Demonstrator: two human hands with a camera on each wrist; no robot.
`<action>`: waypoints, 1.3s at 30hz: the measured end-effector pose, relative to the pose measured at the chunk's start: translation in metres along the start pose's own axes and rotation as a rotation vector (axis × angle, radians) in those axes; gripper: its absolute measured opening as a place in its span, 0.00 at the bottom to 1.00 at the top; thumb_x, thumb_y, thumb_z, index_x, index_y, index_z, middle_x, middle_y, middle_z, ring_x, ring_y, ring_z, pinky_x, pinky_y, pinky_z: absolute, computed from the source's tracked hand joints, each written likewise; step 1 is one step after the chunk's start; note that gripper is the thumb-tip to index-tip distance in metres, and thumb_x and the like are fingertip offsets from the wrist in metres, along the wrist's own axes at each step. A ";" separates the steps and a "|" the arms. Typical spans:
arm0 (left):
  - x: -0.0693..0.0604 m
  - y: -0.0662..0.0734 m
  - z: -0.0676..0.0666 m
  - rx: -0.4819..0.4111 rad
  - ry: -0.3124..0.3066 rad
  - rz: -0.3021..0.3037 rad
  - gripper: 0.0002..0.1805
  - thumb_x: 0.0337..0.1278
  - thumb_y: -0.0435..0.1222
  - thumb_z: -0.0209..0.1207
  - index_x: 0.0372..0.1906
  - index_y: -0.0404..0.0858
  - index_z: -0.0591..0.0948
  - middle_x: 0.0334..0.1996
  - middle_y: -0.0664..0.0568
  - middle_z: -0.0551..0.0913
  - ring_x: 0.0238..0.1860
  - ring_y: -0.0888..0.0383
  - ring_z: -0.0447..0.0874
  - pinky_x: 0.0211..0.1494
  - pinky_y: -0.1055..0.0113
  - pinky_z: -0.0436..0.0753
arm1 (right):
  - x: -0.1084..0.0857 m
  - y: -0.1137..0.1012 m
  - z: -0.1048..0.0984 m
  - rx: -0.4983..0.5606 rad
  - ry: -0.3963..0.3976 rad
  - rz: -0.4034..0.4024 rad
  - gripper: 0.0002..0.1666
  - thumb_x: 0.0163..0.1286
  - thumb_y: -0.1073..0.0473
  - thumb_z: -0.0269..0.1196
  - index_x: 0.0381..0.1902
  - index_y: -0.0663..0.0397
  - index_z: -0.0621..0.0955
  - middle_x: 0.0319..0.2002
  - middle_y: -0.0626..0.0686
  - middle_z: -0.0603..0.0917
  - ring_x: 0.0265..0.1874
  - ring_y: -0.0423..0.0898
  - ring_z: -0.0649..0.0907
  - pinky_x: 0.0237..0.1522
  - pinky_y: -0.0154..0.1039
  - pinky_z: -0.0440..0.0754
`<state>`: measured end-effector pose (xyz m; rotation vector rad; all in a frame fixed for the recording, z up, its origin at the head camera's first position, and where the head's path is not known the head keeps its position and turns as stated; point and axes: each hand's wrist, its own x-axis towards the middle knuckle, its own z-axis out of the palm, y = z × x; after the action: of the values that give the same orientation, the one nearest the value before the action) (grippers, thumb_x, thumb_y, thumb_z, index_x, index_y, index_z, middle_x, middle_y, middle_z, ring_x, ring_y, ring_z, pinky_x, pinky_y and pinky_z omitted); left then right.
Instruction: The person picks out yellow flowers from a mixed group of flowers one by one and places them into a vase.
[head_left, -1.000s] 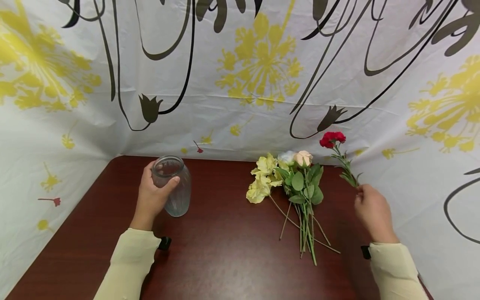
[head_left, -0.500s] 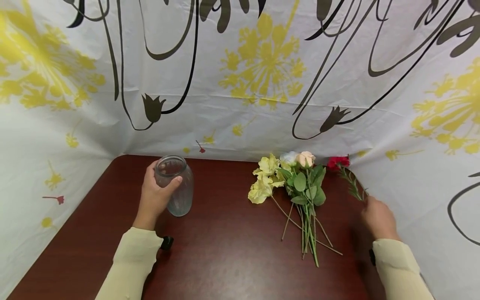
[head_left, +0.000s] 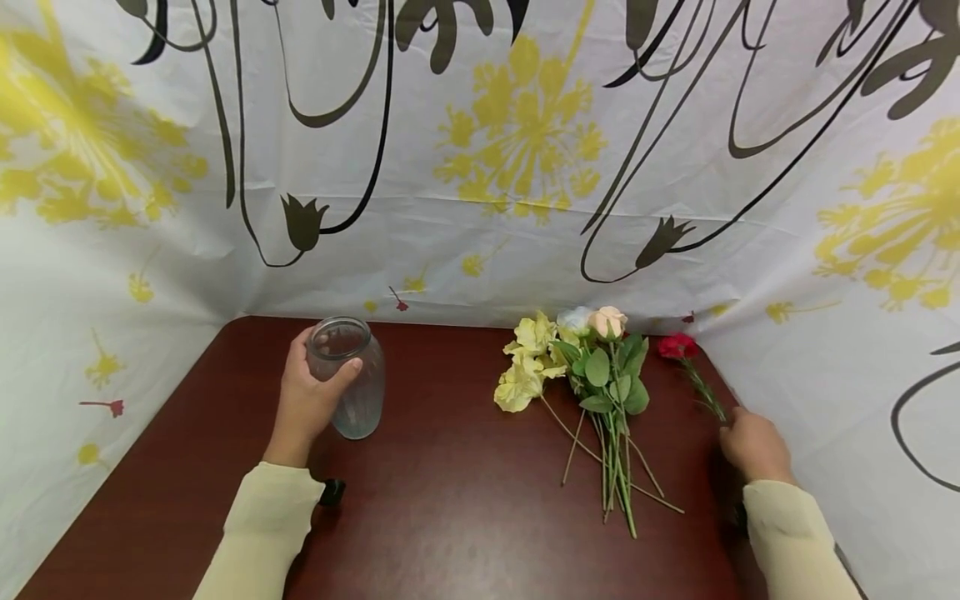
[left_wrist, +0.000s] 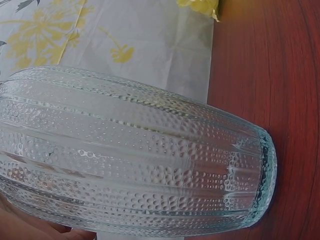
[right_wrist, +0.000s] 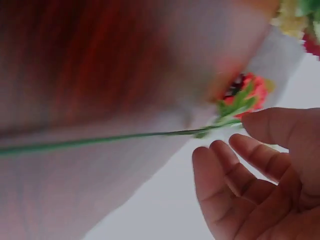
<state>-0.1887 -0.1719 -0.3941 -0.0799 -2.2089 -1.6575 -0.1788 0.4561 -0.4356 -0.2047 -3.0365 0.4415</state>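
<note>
In the head view the left hand (head_left: 307, 408) grips the upper part of a clear glass vase (head_left: 358, 400) that stands upright on the table; its ribbed, dimpled side (left_wrist: 150, 160) fills the left wrist view. At the table's right edge lies a red flower (head_left: 678, 347), its stem running toward the right hand (head_left: 757, 446). The right wrist view has the thumb tip beside the green stem (right_wrist: 125, 137), with the fingers (right_wrist: 207, 175) spread apart from the thumb and not wrapped round the stem.
A bunch of yellow flowers (head_left: 521, 379), a peach rose (head_left: 608, 322) and leafy stems lies right of centre on the dark red table (head_left: 450, 500). Patterned white cloth (head_left: 420, 250) rises behind the table and at both sides.
The right hand has moved down and slightly right, and the red flower has come down from its raised position to the table. The left hand and vase stay put.
</note>
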 end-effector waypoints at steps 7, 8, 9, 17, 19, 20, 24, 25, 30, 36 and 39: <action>0.004 -0.011 0.000 0.008 0.005 0.004 0.45 0.56 0.45 0.68 0.75 0.43 0.59 0.66 0.44 0.67 0.62 0.48 0.70 0.59 0.39 0.72 | -0.003 -0.032 0.002 0.045 0.056 -0.072 0.17 0.71 0.58 0.58 0.43 0.72 0.78 0.36 0.69 0.82 0.32 0.64 0.81 0.31 0.57 0.76; 0.006 -0.019 0.000 0.011 0.007 0.004 0.45 0.55 0.46 0.69 0.75 0.45 0.59 0.66 0.46 0.67 0.62 0.48 0.70 0.59 0.39 0.72 | -0.003 -0.037 0.002 0.056 0.059 -0.084 0.19 0.72 0.57 0.58 0.45 0.72 0.78 0.39 0.71 0.82 0.35 0.66 0.81 0.33 0.58 0.76; 0.006 -0.019 0.000 0.010 0.005 0.002 0.45 0.55 0.45 0.69 0.75 0.45 0.59 0.66 0.46 0.67 0.62 0.48 0.70 0.59 0.39 0.72 | -0.004 -0.043 0.002 0.076 0.055 -0.090 0.20 0.73 0.56 0.58 0.48 0.72 0.78 0.43 0.72 0.81 0.38 0.67 0.81 0.35 0.60 0.77; 0.005 -0.016 0.001 -0.003 0.004 0.008 0.46 0.54 0.43 0.70 0.76 0.45 0.58 0.67 0.45 0.67 0.64 0.46 0.68 0.60 0.39 0.71 | -0.013 -0.095 -0.004 0.221 -0.019 -0.127 0.26 0.76 0.50 0.56 0.59 0.67 0.76 0.52 0.70 0.80 0.46 0.64 0.81 0.39 0.57 0.79; 0.005 -0.016 0.001 0.001 0.011 0.003 0.46 0.54 0.43 0.70 0.75 0.45 0.59 0.66 0.45 0.67 0.63 0.47 0.69 0.60 0.39 0.71 | -0.015 -0.105 -0.004 0.243 -0.043 -0.139 0.26 0.75 0.51 0.57 0.60 0.66 0.75 0.53 0.69 0.80 0.46 0.64 0.82 0.39 0.56 0.80; 0.004 -0.016 0.001 0.005 0.015 0.001 0.46 0.54 0.44 0.70 0.75 0.45 0.59 0.66 0.46 0.68 0.63 0.47 0.69 0.60 0.39 0.71 | -0.016 -0.108 -0.003 0.252 -0.053 -0.144 0.26 0.75 0.51 0.57 0.61 0.66 0.75 0.53 0.69 0.80 0.47 0.63 0.82 0.39 0.56 0.80; 0.005 -0.016 0.000 0.013 0.022 0.001 0.45 0.55 0.45 0.69 0.74 0.44 0.60 0.66 0.46 0.68 0.63 0.48 0.68 0.60 0.39 0.71 | -0.017 -0.118 0.004 0.271 -0.098 -0.149 0.26 0.74 0.52 0.58 0.61 0.66 0.75 0.51 0.67 0.81 0.43 0.59 0.83 0.37 0.53 0.80; 0.005 -0.016 0.000 0.015 0.021 0.003 0.45 0.55 0.45 0.69 0.74 0.44 0.60 0.66 0.46 0.68 0.63 0.48 0.68 0.60 0.39 0.71 | -0.017 -0.120 0.006 0.271 -0.104 -0.147 0.25 0.74 0.53 0.58 0.60 0.66 0.75 0.50 0.66 0.82 0.42 0.58 0.83 0.36 0.52 0.80; 0.005 -0.017 0.001 0.016 0.020 0.006 0.45 0.55 0.46 0.69 0.74 0.44 0.60 0.66 0.46 0.68 0.63 0.48 0.68 0.60 0.38 0.71 | -0.014 -0.125 0.018 0.272 -0.126 -0.141 0.22 0.72 0.55 0.60 0.56 0.65 0.76 0.47 0.64 0.82 0.40 0.55 0.82 0.36 0.52 0.80; 0.004 -0.018 0.001 0.005 0.017 0.007 0.45 0.55 0.45 0.69 0.74 0.44 0.60 0.65 0.46 0.68 0.63 0.47 0.69 0.58 0.37 0.72 | -0.011 -0.127 0.027 0.291 -0.130 -0.144 0.18 0.71 0.59 0.59 0.54 0.66 0.75 0.45 0.65 0.83 0.39 0.56 0.83 0.36 0.52 0.80; 0.005 -0.019 0.001 0.003 0.017 0.008 0.45 0.55 0.45 0.69 0.74 0.45 0.60 0.65 0.46 0.68 0.63 0.48 0.69 0.59 0.38 0.72 | -0.009 -0.127 0.029 0.294 -0.145 -0.154 0.17 0.71 0.61 0.58 0.54 0.66 0.75 0.45 0.66 0.83 0.38 0.55 0.83 0.35 0.52 0.80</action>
<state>-0.1984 -0.1777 -0.4105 -0.0731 -2.1956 -1.6453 -0.1877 0.3257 -0.4271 0.0811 -3.0420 0.9146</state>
